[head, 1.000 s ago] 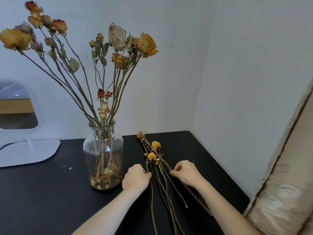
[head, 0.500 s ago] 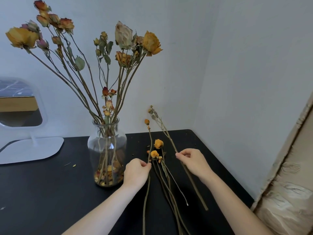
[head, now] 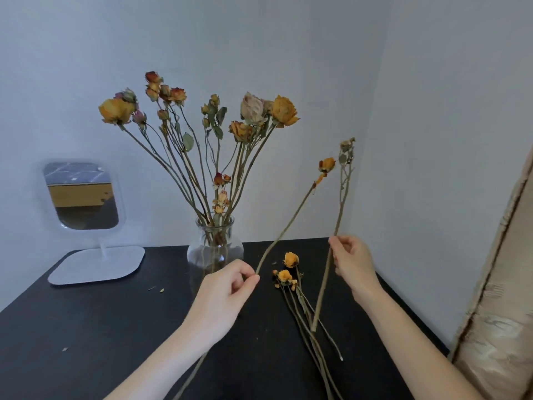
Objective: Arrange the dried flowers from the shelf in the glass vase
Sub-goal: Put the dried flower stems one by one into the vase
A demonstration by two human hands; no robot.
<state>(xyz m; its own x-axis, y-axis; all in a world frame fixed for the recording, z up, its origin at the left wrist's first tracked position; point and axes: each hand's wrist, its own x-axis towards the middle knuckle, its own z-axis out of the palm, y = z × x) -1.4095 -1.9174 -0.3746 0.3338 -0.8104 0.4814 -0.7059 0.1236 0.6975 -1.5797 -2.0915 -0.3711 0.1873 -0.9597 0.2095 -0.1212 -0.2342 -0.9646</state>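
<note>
1. Head view, the room: two plain pale walls (head: 432,140) meet in a corner behind a black table (head: 86,327). A beige patterned cloth (head: 496,284) with a dark edge hangs or leans at the far right; which it is cannot be told.
2. Head view, the surface: a small white mirror (head: 82,194) on a flat white base stands at the back left of the table, near the wall. A few dry crumbs (head: 161,290) lie on the dark top between the mirror and the left hand.
3. Head view, the task's things: the glass vase (head: 215,249) stands upright near the back middle of the table. It holds a spread of dried flowers (head: 284,111) in yellow, orange and faded pink. Loose stems (head: 300,307) with small yellow heads lie flat on the table to the right of the vase, between the two hands.
4. Head view, the hands: the left hand (head: 222,295) pinches a long stem (head: 288,223) between thumb and forefinger, its other fingers curled, and the stem's orange head tilts up to the right. The right hand (head: 353,264) pinches a second stem (head: 340,203) with its fingertips. That stem stands nearly upright, its lower end down among the loose stems.
</note>
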